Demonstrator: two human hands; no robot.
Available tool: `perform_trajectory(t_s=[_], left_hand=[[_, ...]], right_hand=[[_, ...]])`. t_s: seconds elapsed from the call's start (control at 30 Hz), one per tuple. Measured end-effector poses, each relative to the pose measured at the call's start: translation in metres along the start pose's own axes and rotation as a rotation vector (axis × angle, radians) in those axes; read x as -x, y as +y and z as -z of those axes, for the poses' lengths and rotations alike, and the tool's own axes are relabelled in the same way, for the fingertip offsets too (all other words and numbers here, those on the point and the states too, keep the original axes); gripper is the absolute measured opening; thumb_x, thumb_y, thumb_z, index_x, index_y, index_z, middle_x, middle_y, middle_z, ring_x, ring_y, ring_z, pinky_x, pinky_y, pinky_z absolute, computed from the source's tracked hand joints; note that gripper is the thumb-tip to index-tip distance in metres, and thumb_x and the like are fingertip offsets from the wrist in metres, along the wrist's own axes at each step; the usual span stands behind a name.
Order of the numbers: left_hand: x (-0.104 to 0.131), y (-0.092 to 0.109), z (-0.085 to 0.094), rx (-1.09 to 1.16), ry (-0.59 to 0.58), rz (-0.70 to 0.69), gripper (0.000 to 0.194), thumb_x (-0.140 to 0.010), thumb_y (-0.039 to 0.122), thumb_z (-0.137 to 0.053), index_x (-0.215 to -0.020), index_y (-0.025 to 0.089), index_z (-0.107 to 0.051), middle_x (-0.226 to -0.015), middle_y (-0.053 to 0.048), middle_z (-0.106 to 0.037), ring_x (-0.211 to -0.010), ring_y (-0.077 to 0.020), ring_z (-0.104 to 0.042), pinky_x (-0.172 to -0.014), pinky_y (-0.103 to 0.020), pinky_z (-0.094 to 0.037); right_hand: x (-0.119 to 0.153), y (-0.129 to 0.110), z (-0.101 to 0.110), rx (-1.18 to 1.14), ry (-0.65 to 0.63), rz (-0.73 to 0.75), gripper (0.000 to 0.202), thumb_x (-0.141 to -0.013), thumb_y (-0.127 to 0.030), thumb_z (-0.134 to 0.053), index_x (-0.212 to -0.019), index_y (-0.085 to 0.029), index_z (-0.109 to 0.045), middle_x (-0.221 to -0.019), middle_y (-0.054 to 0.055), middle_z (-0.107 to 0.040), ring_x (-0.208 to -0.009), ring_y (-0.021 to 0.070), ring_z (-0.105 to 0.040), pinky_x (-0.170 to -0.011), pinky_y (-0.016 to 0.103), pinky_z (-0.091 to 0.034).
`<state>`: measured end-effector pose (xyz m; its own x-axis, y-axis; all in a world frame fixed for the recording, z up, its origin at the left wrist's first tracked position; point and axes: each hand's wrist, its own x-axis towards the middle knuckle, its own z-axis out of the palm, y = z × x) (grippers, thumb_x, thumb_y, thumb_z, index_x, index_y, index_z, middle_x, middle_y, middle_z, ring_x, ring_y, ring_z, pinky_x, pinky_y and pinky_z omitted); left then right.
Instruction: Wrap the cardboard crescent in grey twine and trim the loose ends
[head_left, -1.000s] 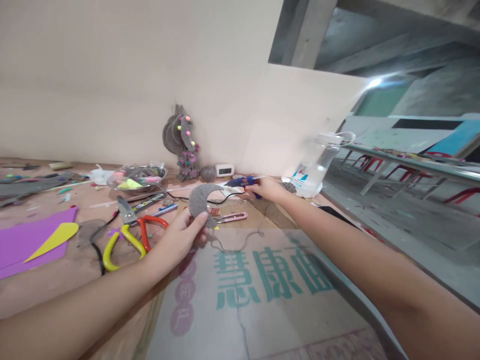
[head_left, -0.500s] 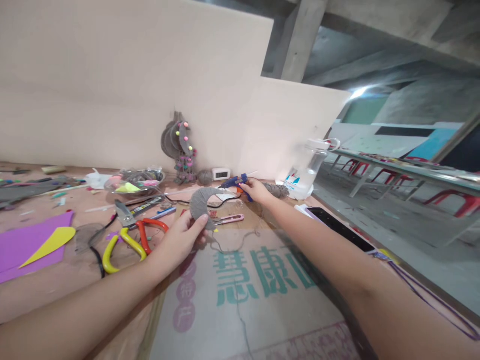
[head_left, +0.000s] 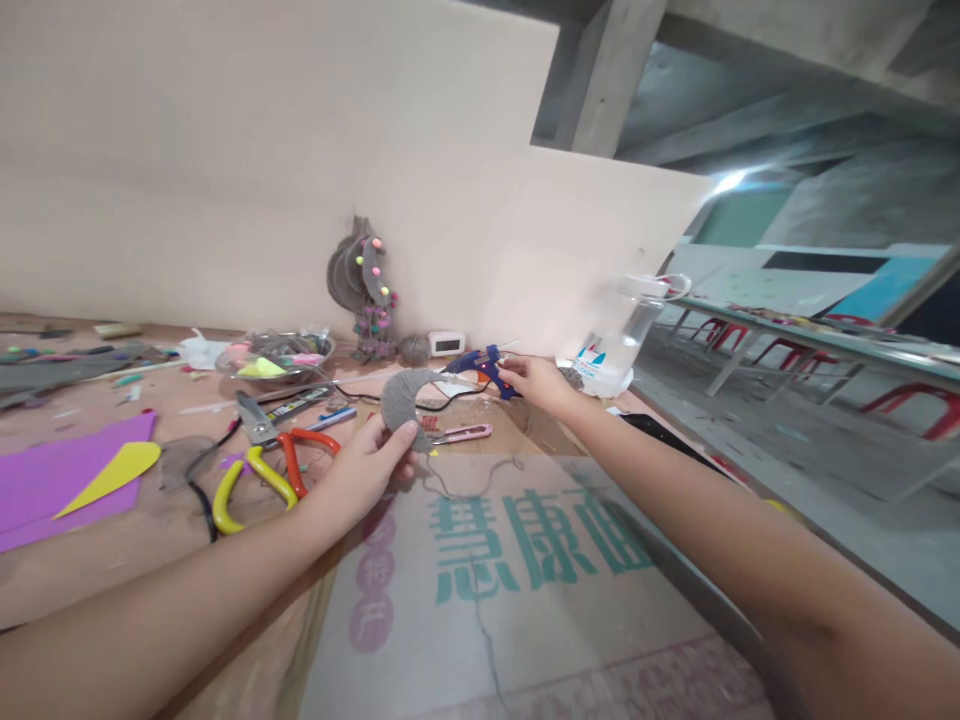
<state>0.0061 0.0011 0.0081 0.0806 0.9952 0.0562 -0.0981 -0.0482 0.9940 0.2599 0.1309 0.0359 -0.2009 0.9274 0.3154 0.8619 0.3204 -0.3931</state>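
We read 慧康面 in large teal characters across the grey sheet [head_left: 570,622], and letters like OOK on the bottle [head_left: 616,348]; characters in the purple circles [head_left: 373,570] and digits on the white clock [head_left: 447,344] blur for us

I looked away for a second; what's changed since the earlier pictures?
The right hand has shifted slightly right on the blue glue gun, baring more of it; whether its grip loosened is unclear. The left hand still holds the grey crescent; the scissors and pink cutter stayed put.
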Motion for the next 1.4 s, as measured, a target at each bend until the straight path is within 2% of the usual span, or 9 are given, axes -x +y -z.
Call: perform_trajectory(t_s=[0.2, 0.37, 0.47, 0.57, 0.67, 0.73, 0.9, 1.1, 1.4], left_hand=[[-0.003, -0.001, 0.0, -0.029, -0.012, -0.004, 0.034, -0.074, 0.047, -0.061, -0.083, 0.016, -0.05, -0.058, 0.005, -0.053, -0.045, -0.0066, -0.047, -0.044, -0.017, -0.038], [-0.002, -0.003, 0.0, -0.048, -0.034, -0.01, 0.028, -0.079, 0.042, -0.057, -0.086, 0.017, -0.048, -0.059, 0.006, -0.051, -0.046, -0.006, -0.046, -0.045, -0.017, -0.038], [-0.002, -0.002, 0.001, -0.091, -0.037, -0.039, 0.025, -0.08, 0.038, -0.057, -0.09, 0.017, -0.049, -0.059, 0.006, -0.051, -0.047, -0.0063, -0.047, -0.044, -0.017, -0.038], [-0.001, 0.0, 0.001, -0.122, -0.051, -0.071, 0.036, -0.08, 0.032, -0.058, -0.111, 0.018, -0.047, -0.059, 0.007, -0.05, -0.047, -0.0071, -0.048, -0.044, -0.017, -0.038], [0.001, 0.002, 0.0, -0.127, -0.047, -0.055, 0.064, -0.081, 0.03, -0.057, -0.137, 0.022, -0.026, -0.057, 0.009, -0.048, -0.046, -0.0079, -0.048, -0.044, -0.017, -0.037], [0.003, 0.002, 0.001, -0.171, -0.058, -0.036, 0.067, -0.083, 0.031, -0.055, -0.141, 0.023, -0.023, -0.056, 0.008, -0.048, -0.047, -0.0088, -0.049, -0.045, -0.018, -0.037], [0.003, -0.002, 0.005, -0.297, -0.189, -0.09, 0.032, -0.089, 0.038, -0.045, -0.111, 0.019, -0.055, -0.063, 0.002, -0.054, -0.056, -0.0103, -0.052, -0.054, -0.022, -0.041], [0.004, -0.007, 0.005, -0.471, -0.287, -0.177, 0.031, -0.081, 0.034, -0.059, -0.108, 0.022, -0.049, -0.086, 0.0, -0.058, -0.076, -0.0142, -0.057, -0.065, -0.025, -0.045], [0.007, -0.005, 0.002, -0.565, -0.321, -0.253, 0.028, -0.078, 0.027, -0.061, -0.103, 0.022, -0.05, -0.094, 0.0, -0.058, -0.075, -0.0122, -0.056, -0.064, -0.025, -0.045]], right_hand=[[0.058, -0.037, 0.014, -0.007, 0.044, 0.054, 0.031, -0.086, -0.044, -0.049, -0.086, -0.017, -0.063, -0.079, 0.004, -0.066, -0.069, 0.0158, -0.057, -0.063, 0.025, -0.04], [0.1, -0.089, 0.004, -0.206, -0.306, 0.131, 0.03, -0.082, -0.047, -0.055, -0.092, -0.018, -0.06, -0.069, -0.001, -0.059, -0.056, 0.0113, -0.049, -0.052, 0.022, -0.036], [0.115, -0.104, -0.007, -0.183, -0.336, 0.257, 0.035, -0.075, -0.05, -0.064, -0.092, -0.02, -0.061, -0.086, 0.002, -0.062, -0.071, 0.0137, -0.055, -0.062, 0.024, -0.041], [0.124, -0.104, -0.016, -0.107, -0.287, 0.41, 0.023, -0.08, -0.041, -0.063, -0.086, -0.019, -0.062, -0.094, 0.003, -0.062, -0.082, 0.0149, -0.056, -0.073, 0.026, -0.043], [0.129, -0.1, -0.019, -0.09, -0.264, 0.495, 0.015, -0.09, -0.028, -0.051, -0.088, -0.018, -0.063, -0.089, 0.003, -0.065, -0.081, 0.0131, -0.058, -0.075, 0.024, -0.042], [0.13, -0.098, -0.018, -0.12, -0.244, 0.498, 0.017, -0.091, -0.027, -0.049, -0.091, -0.018, -0.063, -0.086, 0.002, -0.067, -0.078, 0.0122, -0.059, -0.073, 0.023, -0.042], [0.129, -0.096, -0.015, -0.171, -0.174, 0.491, 0.02, -0.092, -0.029, -0.047, -0.091, -0.019, -0.064, -0.08, 0.0, -0.068, -0.068, 0.0107, -0.059, -0.065, 0.021, -0.041], [0.124, -0.099, -0.008, -0.236, -0.075, 0.458, 0.017, -0.091, -0.025, -0.048, -0.087, -0.018, -0.064, -0.078, 0.0, -0.067, -0.065, 0.0096, -0.056, -0.063, 0.021, -0.039], [0.12, -0.103, -0.01, -0.313, -0.052, 0.413, 0.015, -0.09, -0.027, -0.051, -0.085, -0.018, -0.062, -0.076, -0.002, -0.064, -0.063, 0.0081, -0.053, -0.06, 0.02, -0.037]])
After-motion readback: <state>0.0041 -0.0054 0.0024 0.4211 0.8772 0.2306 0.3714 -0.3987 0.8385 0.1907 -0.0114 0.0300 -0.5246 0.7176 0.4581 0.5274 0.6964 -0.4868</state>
